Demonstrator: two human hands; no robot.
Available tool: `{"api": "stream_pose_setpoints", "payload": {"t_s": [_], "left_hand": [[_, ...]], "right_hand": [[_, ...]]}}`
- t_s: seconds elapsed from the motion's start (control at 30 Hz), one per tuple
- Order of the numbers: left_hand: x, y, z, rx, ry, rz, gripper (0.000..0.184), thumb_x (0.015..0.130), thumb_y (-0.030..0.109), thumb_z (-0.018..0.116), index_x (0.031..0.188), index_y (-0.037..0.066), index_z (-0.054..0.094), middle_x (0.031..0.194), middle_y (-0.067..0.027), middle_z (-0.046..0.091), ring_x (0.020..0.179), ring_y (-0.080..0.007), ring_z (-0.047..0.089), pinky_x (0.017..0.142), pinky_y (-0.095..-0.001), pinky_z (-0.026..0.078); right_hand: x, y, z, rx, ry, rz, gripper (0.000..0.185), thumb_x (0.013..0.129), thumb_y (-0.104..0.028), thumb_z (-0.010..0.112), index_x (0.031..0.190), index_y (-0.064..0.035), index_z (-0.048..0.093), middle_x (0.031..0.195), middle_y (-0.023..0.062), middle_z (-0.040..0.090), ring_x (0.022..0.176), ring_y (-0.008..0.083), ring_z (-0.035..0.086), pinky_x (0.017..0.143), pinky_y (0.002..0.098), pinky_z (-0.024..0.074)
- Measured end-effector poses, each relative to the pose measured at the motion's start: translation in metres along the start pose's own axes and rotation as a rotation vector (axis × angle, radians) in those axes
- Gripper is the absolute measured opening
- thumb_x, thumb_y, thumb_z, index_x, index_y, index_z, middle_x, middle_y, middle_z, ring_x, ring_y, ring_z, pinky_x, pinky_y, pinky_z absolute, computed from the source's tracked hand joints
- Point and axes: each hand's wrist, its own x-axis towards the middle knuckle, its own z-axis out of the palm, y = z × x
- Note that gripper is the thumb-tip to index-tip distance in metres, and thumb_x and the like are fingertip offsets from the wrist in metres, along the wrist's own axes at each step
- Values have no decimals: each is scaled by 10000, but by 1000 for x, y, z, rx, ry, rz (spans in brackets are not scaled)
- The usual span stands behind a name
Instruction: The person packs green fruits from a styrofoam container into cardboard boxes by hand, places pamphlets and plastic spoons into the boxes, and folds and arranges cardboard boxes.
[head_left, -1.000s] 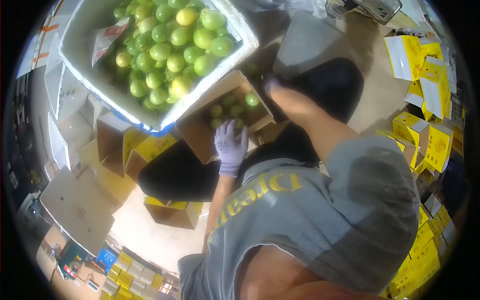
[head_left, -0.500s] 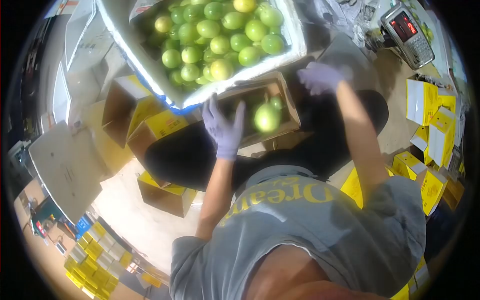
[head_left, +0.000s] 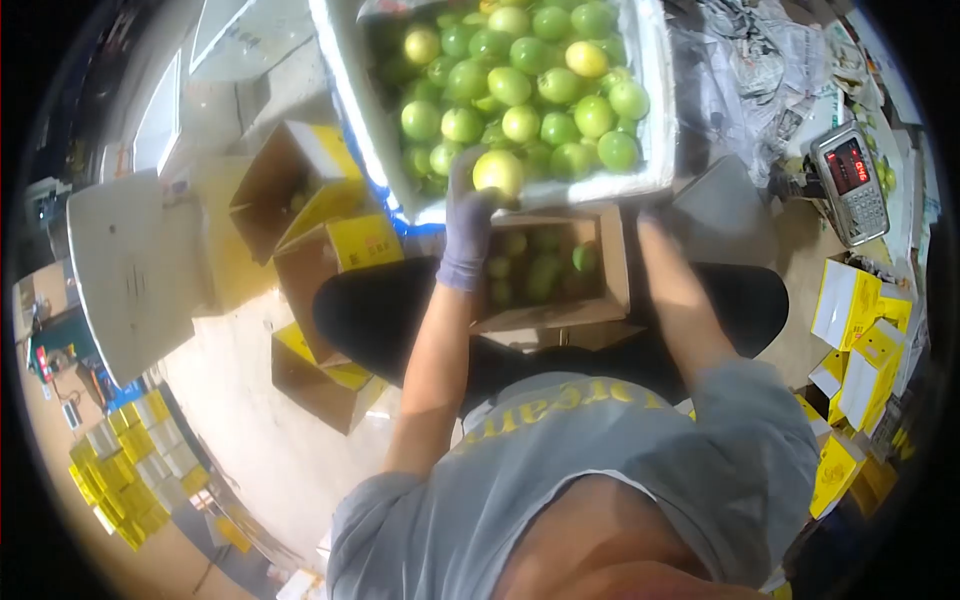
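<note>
My left hand [head_left: 466, 225], in a lavender glove, is closed round a yellow-green round fruit [head_left: 498, 174] at the near rim of a white foam box [head_left: 440, 210]. That box is heaped with smooth green and yellowish fruits [head_left: 510, 86]. Below it, between my legs, an open cardboard box [head_left: 617, 262] holds several of the same fruits [head_left: 545, 270], in shadow. My right hand [head_left: 652, 218] is just past the cardboard box's right side; its fingers are lost in shadow and I cannot make out their pose.
At the right stands a digital scale [head_left: 850, 185] with a lit red display, near crumpled newspaper [head_left: 745, 80]. Open yellow cardboard boxes [head_left: 350, 240] stand on the left beside a white foam lid [head_left: 130, 270]. More yellow boxes [head_left: 870, 375] lie at the right and lower left.
My left hand has gone from open over the cardboard box to holding a fruit at the foam box. The fruit seen over the cardboard box is gone from there. My right hand's fingers no longer show.
</note>
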Motion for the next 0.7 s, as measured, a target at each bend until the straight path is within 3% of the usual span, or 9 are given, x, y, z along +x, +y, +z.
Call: {"api": "stream_pose_setpoints", "payload": {"t_s": [0.07,0.13,0.2,0.27,0.33,0.43,0.47,0.6,0.7], "left_hand": [[-13,8,-4,15,-32,2,642,724,209,544,1286,-40,358,1180,-198,482,988,-332,563,705,-355,531],[-27,26,6,-330,-32,-30,694,790,421,436,1317,-21,342,1193,-209,487,983,-368,559,752,-398,515],[-35,19,3,-76,26,41,622,829,387,430,1307,-4,362,1144,-185,509,943,-328,572,715,-363,505],[-40,11,0,231,77,106,534,867,346,427,1284,15,396,1069,-149,544,887,-260,585,656,-310,487],[-55,38,16,-463,113,-170,436,868,299,455,1200,17,456,983,-106,572,803,-180,575,591,-255,451],[-63,24,5,-309,25,-120,394,851,272,481,1157,24,475,971,-105,567,812,-181,575,591,-254,456],[-68,25,4,-343,66,-220,368,820,219,515,1138,37,480,947,-100,563,826,-184,572,617,-265,466],[-82,-7,-13,912,-148,-9,457,786,309,629,1163,75,519,1134,-168,544,1013,-342,536,868,-404,433],[-72,2,-8,1174,48,193,514,768,319,681,1168,42,517,1103,-176,556,1028,-330,532,895,-400,412]], "right_hand": [[-26,17,-34,36,28,3,515,880,-396,360,1207,-33,521,1272,179,490,1135,341,514,945,430,410],[-111,-17,-133,-102,33,55,565,841,-473,432,1228,-65,494,1111,216,592,979,329,610,826,418,478],[-178,-41,-190,33,30,80,507,839,-451,480,1187,-84,520,922,204,638,689,271,652,622,370,507],[-212,-35,-202,312,78,-199,424,859,-367,517,1148,-57,524,764,137,613,491,190,573,466,310,456],[-247,-52,-207,621,-125,-248,310,887,-245,516,1142,-69,514,790,101,579,504,156,551,429,251,420],[-268,-68,-192,215,-182,-743,383,870,-315,549,1156,-62,516,1064,170,585,965,278,590,851,352,449],[-270,-80,-191,246,-179,-659,415,858,-338,560,1160,-57,517,1076,181,580,987,305,578,852,366,450],[-233,-99,-177,142,325,-620,541,818,-402,586,1215,-51,475,1171,213,525,1069,387,507,890,431,423],[-199,-122,-183,144,396,-648,571,814,-421,578,1238,-59,452,1211,225,491,1076,402,495,894,448,418]]}}
